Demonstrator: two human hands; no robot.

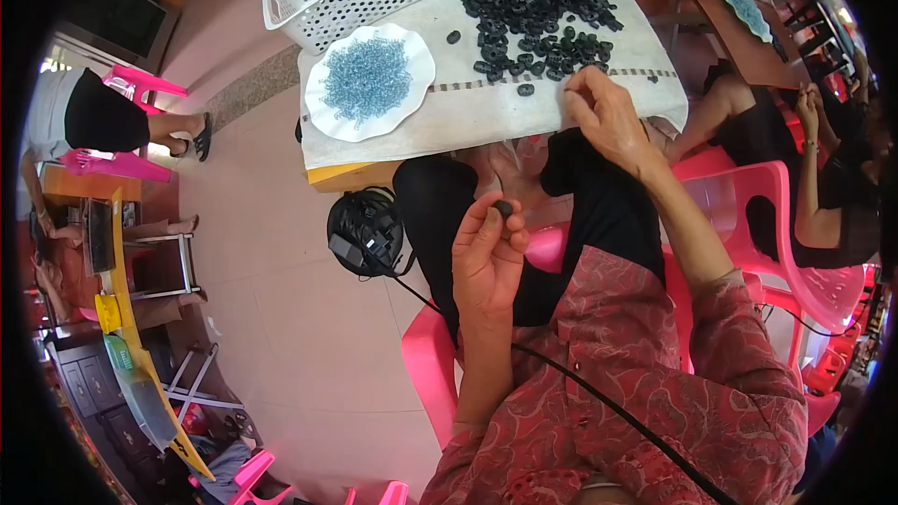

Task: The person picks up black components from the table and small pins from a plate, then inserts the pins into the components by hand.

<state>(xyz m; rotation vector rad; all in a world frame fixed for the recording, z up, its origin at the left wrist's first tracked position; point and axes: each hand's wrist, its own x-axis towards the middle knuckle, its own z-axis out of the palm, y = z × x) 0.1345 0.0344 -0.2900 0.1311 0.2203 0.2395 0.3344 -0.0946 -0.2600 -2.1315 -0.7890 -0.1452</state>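
Observation:
My left hand [485, 257] is raised over my lap, its thumb and fingers closed on a small dark round piece [504, 209]. At the near edge of the table, my right hand [610, 120] hovers beside a heap of small black oval pieces [538, 11], some with a hole through them. Its fingers are curled in, and anything between them is too small to make out. A white wavy-rimmed plate [330, 122], left of the heap, bears many tiny clear bluish pieces [367, 78].
A white perforated basket [374, 2] stands behind the plate on the cloth-covered table [468, 122]. A black cable [608, 402] crosses my shirt toward a dark round bag [365, 232] on the floor. People sit at tables on both sides; a pink chair [758, 215] is at my right.

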